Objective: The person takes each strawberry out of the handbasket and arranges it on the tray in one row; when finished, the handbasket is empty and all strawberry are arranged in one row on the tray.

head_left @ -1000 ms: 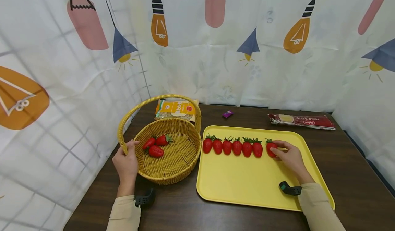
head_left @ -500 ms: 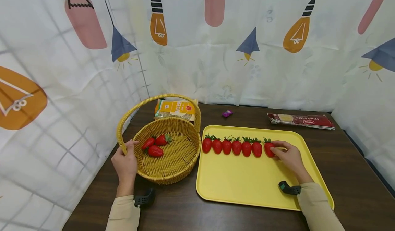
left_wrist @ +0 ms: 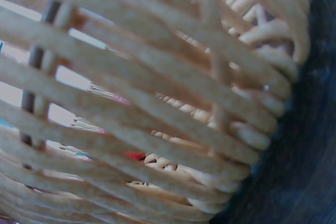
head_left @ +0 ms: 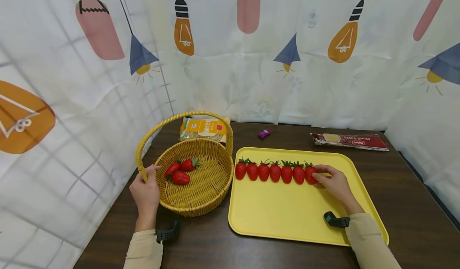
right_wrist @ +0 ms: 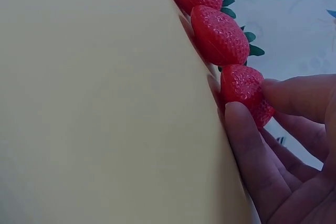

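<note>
My right hand (head_left: 333, 182) pinches a red strawberry (head_left: 310, 175) between thumb and fingers, at the right end of a row on the yellow tray (head_left: 284, 217). In the right wrist view this strawberry (right_wrist: 242, 85) rests against the tray, close beside its neighbour (right_wrist: 219, 36). Several strawberries in the row lie side by side, green leaves toward the back. On the left, my left hand (head_left: 145, 191) grips the base of the handle of a woven basket (head_left: 201, 209). Inside the basket lie 3 strawberries (head_left: 181, 177). The left wrist view shows only basket weave (left_wrist: 131, 87), with no fingers visible.
Behind the basket lies a yellow food packet (head_left: 205, 129). A small purple wrapped sweet (head_left: 264, 133) is on the dark table (head_left: 205, 245) behind the tray, and a long red biscuit packet (head_left: 350, 140) lies at the back right. A patterned curtain (head_left: 223, 81) closes off the back and left.
My right hand has slid the pinched strawberry a little to the left, narrowing the gap to the row. The left hand and basket have stayed in place.
</note>
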